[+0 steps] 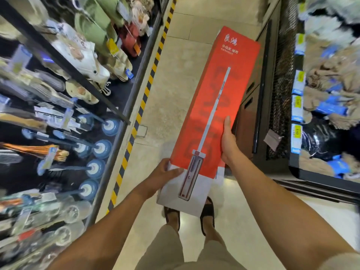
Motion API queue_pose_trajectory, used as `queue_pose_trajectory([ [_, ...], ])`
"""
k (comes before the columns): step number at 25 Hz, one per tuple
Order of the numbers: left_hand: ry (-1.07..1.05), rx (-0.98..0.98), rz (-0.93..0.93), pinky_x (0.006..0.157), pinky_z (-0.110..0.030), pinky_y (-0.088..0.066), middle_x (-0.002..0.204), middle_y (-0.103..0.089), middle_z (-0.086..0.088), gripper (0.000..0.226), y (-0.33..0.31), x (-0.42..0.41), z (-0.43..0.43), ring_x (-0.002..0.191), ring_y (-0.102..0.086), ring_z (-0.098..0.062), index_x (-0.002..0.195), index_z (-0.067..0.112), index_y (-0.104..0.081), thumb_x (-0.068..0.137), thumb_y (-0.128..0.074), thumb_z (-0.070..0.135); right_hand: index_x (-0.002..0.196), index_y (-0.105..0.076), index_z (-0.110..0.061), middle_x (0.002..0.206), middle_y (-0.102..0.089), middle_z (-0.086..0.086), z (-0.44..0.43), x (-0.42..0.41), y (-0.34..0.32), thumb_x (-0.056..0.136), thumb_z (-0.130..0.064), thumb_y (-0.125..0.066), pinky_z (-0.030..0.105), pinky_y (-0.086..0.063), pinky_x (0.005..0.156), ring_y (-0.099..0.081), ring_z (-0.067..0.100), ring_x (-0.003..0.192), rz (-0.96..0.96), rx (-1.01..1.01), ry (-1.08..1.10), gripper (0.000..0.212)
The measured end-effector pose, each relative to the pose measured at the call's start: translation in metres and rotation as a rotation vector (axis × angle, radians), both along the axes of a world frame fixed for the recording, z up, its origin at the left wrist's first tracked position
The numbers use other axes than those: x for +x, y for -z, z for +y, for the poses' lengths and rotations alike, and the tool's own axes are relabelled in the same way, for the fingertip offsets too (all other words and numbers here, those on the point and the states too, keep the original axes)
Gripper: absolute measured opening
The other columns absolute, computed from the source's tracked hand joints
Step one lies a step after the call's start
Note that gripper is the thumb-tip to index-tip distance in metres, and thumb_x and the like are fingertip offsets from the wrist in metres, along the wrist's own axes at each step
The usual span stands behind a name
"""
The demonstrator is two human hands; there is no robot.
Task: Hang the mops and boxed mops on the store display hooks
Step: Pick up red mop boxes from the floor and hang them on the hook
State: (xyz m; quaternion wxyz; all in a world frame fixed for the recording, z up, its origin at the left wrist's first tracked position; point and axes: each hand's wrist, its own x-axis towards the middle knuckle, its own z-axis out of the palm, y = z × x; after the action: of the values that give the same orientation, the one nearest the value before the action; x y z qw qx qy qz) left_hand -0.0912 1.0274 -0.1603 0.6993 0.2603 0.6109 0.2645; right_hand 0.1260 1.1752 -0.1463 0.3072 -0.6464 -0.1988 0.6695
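I hold a long flat red-and-white cardboard mop box (pixel 210 114), printed with a pale flat mop, level above the beige tiled aisle floor (pixel 171 84); my left hand (pixel 165 176) grips its near white end, my right hand (pixel 228 141) clasps its right edge.

I make out white brush-script characters, seemingly 良鸿, at the far end of the red boxed mop (pixel 212 90). The smaller lines beneath are too blurred. The yellow price tags (pixel 296 131) at the right are unreadable to me.
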Motion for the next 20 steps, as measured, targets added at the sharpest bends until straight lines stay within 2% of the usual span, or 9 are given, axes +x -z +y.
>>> queue_pose_trajectory([
  [2,-0.035,0.024,0.026,0.102,-0.043,-0.057,0.149,-0.059,0.001,0.083,-0.007,0.006,-0.004,0.125,-0.066,-0.016,0.144,0.030,-0.049,0.074,-0.086,0.055,0.140,-0.062,-0.027,0.134,-0.071,0.003,0.002,0.002,0.007,0.070,-0.101,-0.047,0.049,-0.056,0.104,-0.070,0.026,0.121,-0.096,0.031,-0.011,0.103],
  [4,-0.111,0.062,0.073,0.112,-0.036,-0.043,0.160,-0.035,0.015,0.103,-0.022,0.016,-0.003,0.144,-0.040,-0.009,0.160,0.035,-0.030,0.075,-0.083,0.059,0.147,-0.056,-0.029,0.145,-0.064,0.003,0.002,0.006,0.008,0.057,-0.108,-0.046,0.053,-0.048,0.114,-0.061,0.028,0.134,-0.164,0.092,-0.065,0.120],
  [6,-0.217,0.110,0.103,0.112,-0.032,-0.031,0.168,-0.019,0.013,0.113,-0.044,0.026,0.006,0.153,-0.023,-0.009,0.165,0.038,-0.012,0.077,-0.076,0.066,0.151,-0.052,-0.025,0.151,-0.058,0.005,-0.008,0.001,-0.029,0.067,-0.103,-0.041,0.050,-0.040,0.121,-0.054,0.028,0.140,-0.224,0.193,-0.155,0.116],
  [8,-0.279,0.181,0.124,0.115,-0.034,-0.024,0.173,-0.010,0.013,0.119,-0.067,0.033,0.021,0.158,-0.015,-0.012,0.164,0.043,-0.007,0.072,-0.073,0.079,0.154,-0.050,-0.018,0.153,-0.055,0.006,-0.018,0.001,-0.052,0.088,-0.085,-0.041,0.040,-0.032,0.125,-0.048,0.027,0.145,-0.238,0.321,-0.231,0.095],
  [10,-0.386,0.252,0.145,0.117,-0.033,-0.025,0.173,-0.012,0.012,0.126,-0.092,0.036,0.034,0.158,-0.018,-0.012,0.164,0.044,-0.010,0.063,-0.072,0.087,0.155,-0.047,-0.016,0.156,-0.051,0.004,-0.030,0.003,-0.062,0.093,-0.081,-0.039,0.039,-0.027,0.126,-0.042,0.027,0.149,-0.220,0.372,-0.327,0.091],
  [13,-0.586,0.334,0.148,0.111,-0.028,-0.042,0.170,-0.025,0.011,0.120,-0.121,0.030,0.047,0.150,-0.035,-0.009,0.162,0.044,-0.019,0.065,-0.078,0.081,0.151,-0.052,-0.016,0.149,-0.059,0.003,-0.048,-0.002,-0.060,0.080,-0.093,-0.041,0.044,-0.037,0.123,-0.053,0.023,0.141,-0.164,0.443,-0.431,0.105],
  [15,-0.687,0.390,0.123,0.107,-0.033,-0.052,0.163,-0.041,0.010,0.107,-0.137,0.024,0.042,0.142,-0.051,-0.011,0.161,0.039,-0.027,0.073,-0.080,0.069,0.144,-0.059,-0.019,0.140,-0.066,0.000,-0.061,-0.009,-0.057,0.084,-0.089,-0.045,0.045,-0.042,0.119,-0.061,0.020,0.133,-0.114,0.466,-0.495,0.094],
  [17,-0.769,0.440,0.168,0.096,-0.031,-0.059,0.145,-0.063,0.006,0.079,-0.149,0.019,0.027,0.123,-0.068,-0.012,0.153,0.028,-0.043,0.086,-0.076,0.054,0.137,-0.064,-0.021,0.131,-0.072,-0.003,-0.080,-0.018,-0.062,0.092,-0.080,-0.046,0.043,-0.047,0.114,-0.067,0.015,0.123,-0.054,0.479,-0.570,0.077],
  [20,-0.943,0.420,0.232,0.082,-0.025,-0.062,0.127,-0.074,0.002,0.059,-0.162,0.011,-0.014,0.101,-0.076,-0.007,0.142,0.023,-0.053,0.092,-0.074,0.047,0.140,-0.062,-0.017,0.133,-0.070,0.000,-0.113,-0.035,-0.065,0.096,-0.072,-0.045,0.040,-0.047,0.113,-0.065,0.016,0.125,-0.006,0.511,-0.676,0.073],
])
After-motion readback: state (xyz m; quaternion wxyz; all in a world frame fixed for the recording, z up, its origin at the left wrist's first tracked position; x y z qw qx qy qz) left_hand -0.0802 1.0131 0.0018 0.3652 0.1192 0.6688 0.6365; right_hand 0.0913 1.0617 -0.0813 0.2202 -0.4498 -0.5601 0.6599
